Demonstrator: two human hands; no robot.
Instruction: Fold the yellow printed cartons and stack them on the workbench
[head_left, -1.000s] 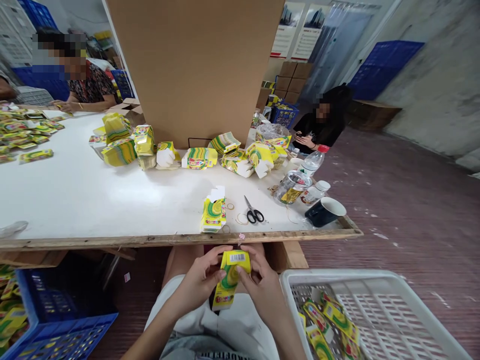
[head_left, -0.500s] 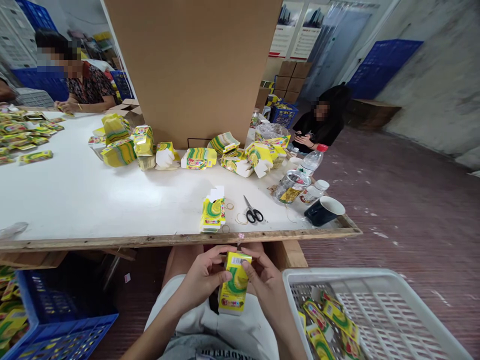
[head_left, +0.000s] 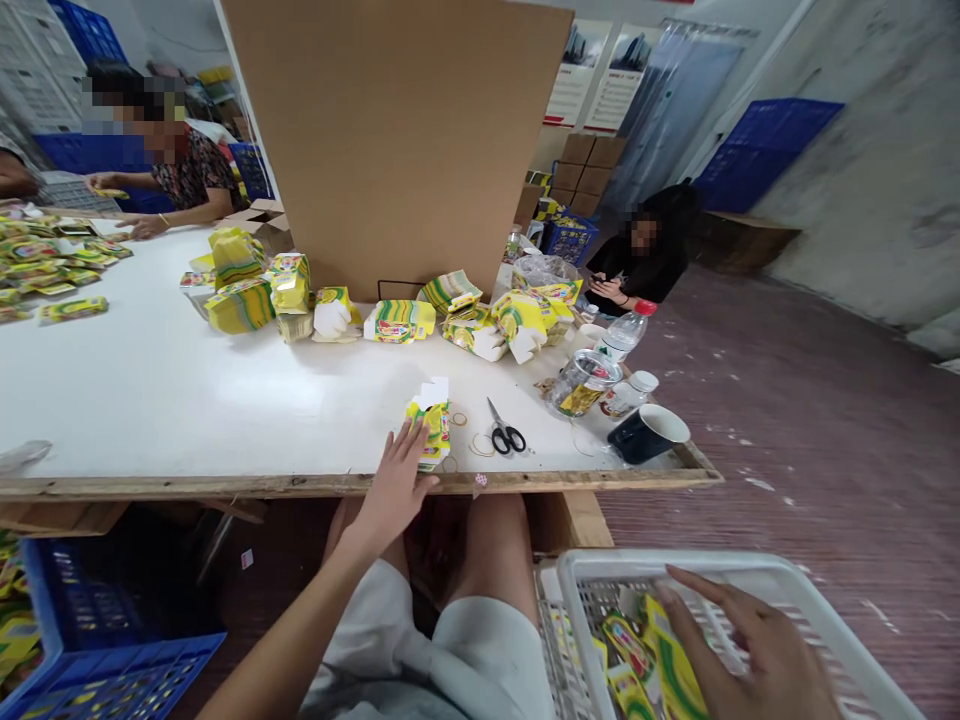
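Head | left fingers (head_left: 406,442) spread on cartons (head_left: 441,422) near table edge (head_left: 262,487) | gap to scissors (head_left: 508,438) | right fingers (head_left: 716,594) apart over basket (head_left: 637,562)

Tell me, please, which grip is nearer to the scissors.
Left. The left grip is at the carton stack, just left of the scissors; the right grip is farther, over the basket, to their right.

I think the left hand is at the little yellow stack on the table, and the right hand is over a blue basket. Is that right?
Not quite: the basket isn't blue. The head view shows the right hand over a white basket. The left hand is at the little yellow stack on the table, just as you said.
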